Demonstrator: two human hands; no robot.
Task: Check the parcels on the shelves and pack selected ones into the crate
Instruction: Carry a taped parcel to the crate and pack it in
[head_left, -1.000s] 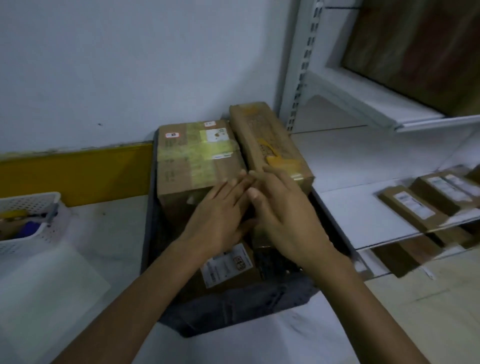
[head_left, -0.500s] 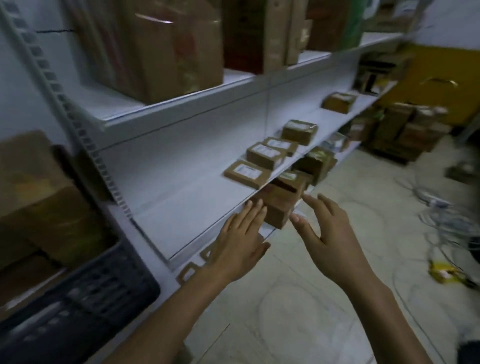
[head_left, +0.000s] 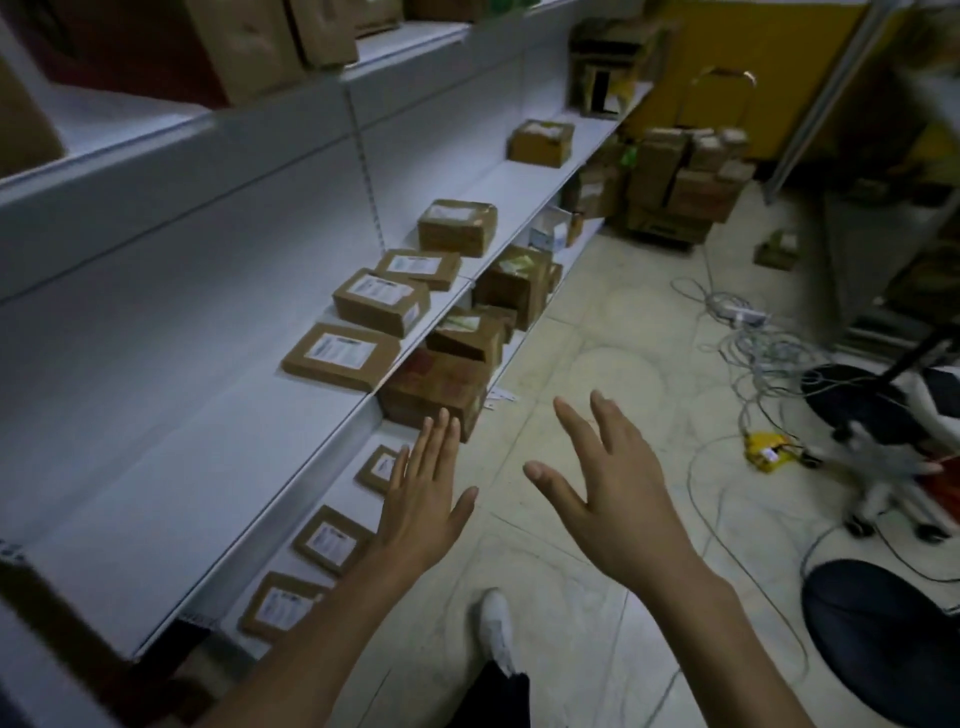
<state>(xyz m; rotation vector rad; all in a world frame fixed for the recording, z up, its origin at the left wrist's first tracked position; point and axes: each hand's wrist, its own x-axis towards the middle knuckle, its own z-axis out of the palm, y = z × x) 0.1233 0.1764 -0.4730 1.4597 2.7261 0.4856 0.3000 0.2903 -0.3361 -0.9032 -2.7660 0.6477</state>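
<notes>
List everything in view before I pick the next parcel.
Shelf: one, white, left.
Middle-tier parcels: at least five, brown, labelled.
Bottom-tier flat parcels: three, brown, labelled, near end.
Bottom-tier boxes: several, brown, beyond those.
Top-tier boxes: at least two, brown.
Stacked boxes: several, brown, floor, far end.
Cables: tangle, pale, floor right.
Yellow item: one, floor right.
Chair base: one, white, right.
Shoe: one, white, floor.
Left hand: open, empty, beside bottom tier.
Right hand: open, empty, above floor.

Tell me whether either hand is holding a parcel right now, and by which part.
Nothing is held. The left hand and the right hand are both open, fingers extended and spread, with no parcel gripped.
</notes>
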